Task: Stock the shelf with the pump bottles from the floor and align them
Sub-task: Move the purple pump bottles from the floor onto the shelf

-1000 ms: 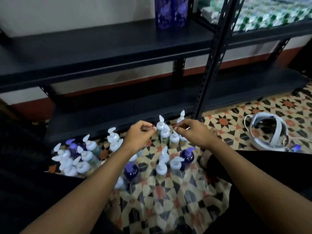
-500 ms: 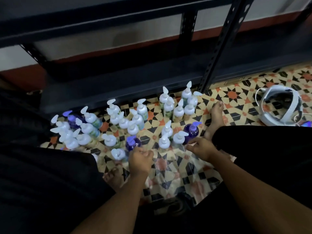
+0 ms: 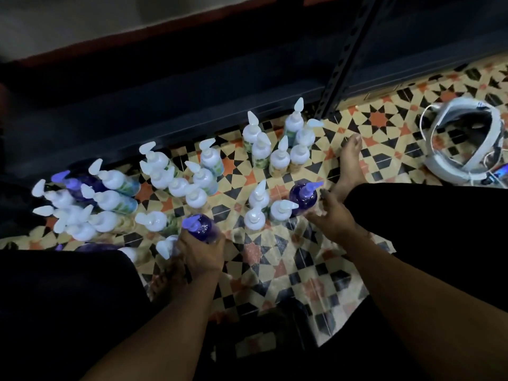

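Note:
Several pump bottles stand on the patterned tile floor, most of them white (image 3: 279, 159), a few purple. My left hand (image 3: 200, 250) grips a purple pump bottle (image 3: 202, 228) near the floor's middle. Fingers spread, my right hand (image 3: 334, 218) reaches beside another purple bottle (image 3: 303, 196), its fingertips at the bottle's base. The dark lowest shelf (image 3: 192, 89) runs along the far side, behind the bottles.
A perforated black shelf post (image 3: 345, 59) stands at the right of the bottles. A white headset-like device (image 3: 467, 145) lies on the floor at the far right. My bare feet (image 3: 349, 163) and dark-clad knees flank the bottles.
The view has tilted down from the shelves to the floor. Both hands dropped from the far white bottles to the near purple ones; the left hand closed round one.

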